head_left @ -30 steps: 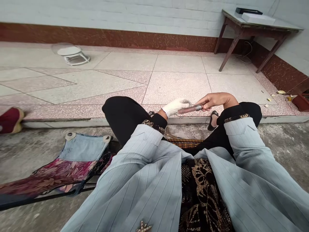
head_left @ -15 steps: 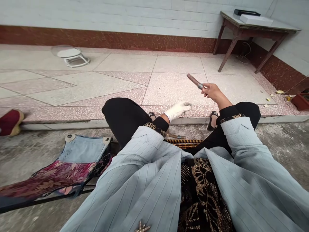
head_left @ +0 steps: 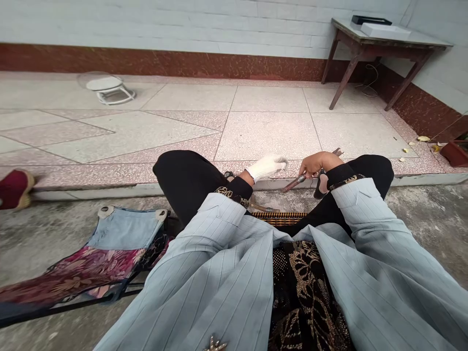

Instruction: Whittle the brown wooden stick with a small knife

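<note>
My right hand (head_left: 317, 163) is bare and closed around a brown stick (head_left: 294, 184) with grey wire wound about it near the fingers. One end of the stick slants down toward the ground, while the other shows past the back of the hand. To its left, my left hand (head_left: 267, 167) wears a white knitted glove, its fingers curled together; whatever they may hold is hidden. Below the hands, between my legs, a woven black-and-yellow basket (head_left: 280, 218) shows its edge. A second thin stick (head_left: 265, 208) with wire on it lies by the basket, partly covered by my sleeve.
A folding chair (head_left: 126, 226) with a patched fabric seat stands at my left. Beyond the raised tiled step (head_left: 270, 131) are a low white stool (head_left: 109, 85) and a wooden table (head_left: 398, 39) with boxes. Someone's red shoe (head_left: 14, 189) is at the far left.
My right hand has come down and turned, and the stick now points downward instead of up and left. My gloved left hand has barely moved.
</note>
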A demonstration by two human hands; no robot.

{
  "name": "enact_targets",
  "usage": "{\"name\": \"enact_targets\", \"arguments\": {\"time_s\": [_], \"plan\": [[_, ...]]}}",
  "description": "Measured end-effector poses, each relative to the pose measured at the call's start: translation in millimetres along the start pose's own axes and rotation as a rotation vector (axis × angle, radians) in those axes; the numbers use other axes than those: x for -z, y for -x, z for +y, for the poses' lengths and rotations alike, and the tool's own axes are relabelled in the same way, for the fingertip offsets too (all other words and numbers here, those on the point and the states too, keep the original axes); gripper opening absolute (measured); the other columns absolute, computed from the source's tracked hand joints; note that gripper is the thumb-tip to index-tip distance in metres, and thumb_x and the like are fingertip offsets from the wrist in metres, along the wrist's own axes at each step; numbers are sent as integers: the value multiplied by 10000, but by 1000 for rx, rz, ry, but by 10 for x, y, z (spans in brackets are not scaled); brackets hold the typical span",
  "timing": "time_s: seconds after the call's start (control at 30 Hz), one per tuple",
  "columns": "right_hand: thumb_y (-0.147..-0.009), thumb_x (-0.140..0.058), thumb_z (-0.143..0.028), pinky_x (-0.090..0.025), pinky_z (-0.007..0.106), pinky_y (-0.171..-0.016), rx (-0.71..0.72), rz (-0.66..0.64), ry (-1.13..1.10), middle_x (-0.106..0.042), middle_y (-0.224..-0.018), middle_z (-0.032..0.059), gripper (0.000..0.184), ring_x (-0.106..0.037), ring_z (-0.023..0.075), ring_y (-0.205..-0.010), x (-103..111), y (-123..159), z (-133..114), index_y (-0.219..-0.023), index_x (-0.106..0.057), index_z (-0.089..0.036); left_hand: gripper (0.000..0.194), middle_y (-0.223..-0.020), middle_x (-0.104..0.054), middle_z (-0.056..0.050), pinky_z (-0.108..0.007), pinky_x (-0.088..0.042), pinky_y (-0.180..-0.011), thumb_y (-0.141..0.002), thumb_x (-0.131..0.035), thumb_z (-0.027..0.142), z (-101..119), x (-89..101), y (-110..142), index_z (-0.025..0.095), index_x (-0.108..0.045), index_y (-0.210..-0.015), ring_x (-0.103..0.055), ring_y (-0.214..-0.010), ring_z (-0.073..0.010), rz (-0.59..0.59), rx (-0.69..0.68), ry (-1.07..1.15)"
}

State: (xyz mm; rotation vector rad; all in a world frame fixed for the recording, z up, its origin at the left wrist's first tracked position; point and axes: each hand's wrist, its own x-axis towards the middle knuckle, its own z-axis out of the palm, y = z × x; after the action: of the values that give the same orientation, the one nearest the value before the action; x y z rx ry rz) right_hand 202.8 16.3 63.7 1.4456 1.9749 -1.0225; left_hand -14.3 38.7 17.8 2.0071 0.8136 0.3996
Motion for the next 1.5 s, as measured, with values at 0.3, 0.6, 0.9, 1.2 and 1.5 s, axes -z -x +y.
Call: {"name": "enact_targets", "arguments": {"time_s": [0.3,0.6,0.9,1.2,1.5], "plan": [[-802,-706,-284,-394,238,-618,666,270,-590,-661,-813,-2,380,-484,89,-650,146,392,123,-1164,-718,-171,119,-573,-497,0,-252,-316,-541,-813,-547,235,109,7,-1,166,-613,-741,-417,-557,-113,158,120,107],[-797,-664,-210,-408,259,-575,456,524,-778,-658,-812,25,234,-512,107,-622,102,288,33,-1016,-744,-196,174,-496,-361,58,-202,-179,-406,-875,-511,280,10,-121,-62,152,-554,-764,-271,-395,-53,-8,57,405],[-823,-630,-186,-431,316,-660,-106,709,-202,-685,-768,101,193,-600,180,-703,131,63,17,-945,-764,-121,194,-565,-454,37,-177,-359,-431,-910,-477,317,-61,-212,-12,163,-588,-871,-415,-441,-70,-139,93,300],[-760,-686,-149,-415,296,-611,-31,45,33,-633,-637,35,62,-539,137,-574,-29,78,-133,-773,-746,-137,175,-652,-548,15,-216,-344,-592,-790,-587,293,50,-193,33,135,-649,-745,-471,-627,-101,-169,-106,-34],[-828,-694,-355,-437,248,-662,650,475,-712,-655,-811,31,245,-518,102,-675,120,549,69,-925,-714,-131,365,-557,-431,53,-231,-353,-531,-838,-614,520,-26,-122,54,156,-586,-856,-387,-482,-77,-111,-102,715]]}}
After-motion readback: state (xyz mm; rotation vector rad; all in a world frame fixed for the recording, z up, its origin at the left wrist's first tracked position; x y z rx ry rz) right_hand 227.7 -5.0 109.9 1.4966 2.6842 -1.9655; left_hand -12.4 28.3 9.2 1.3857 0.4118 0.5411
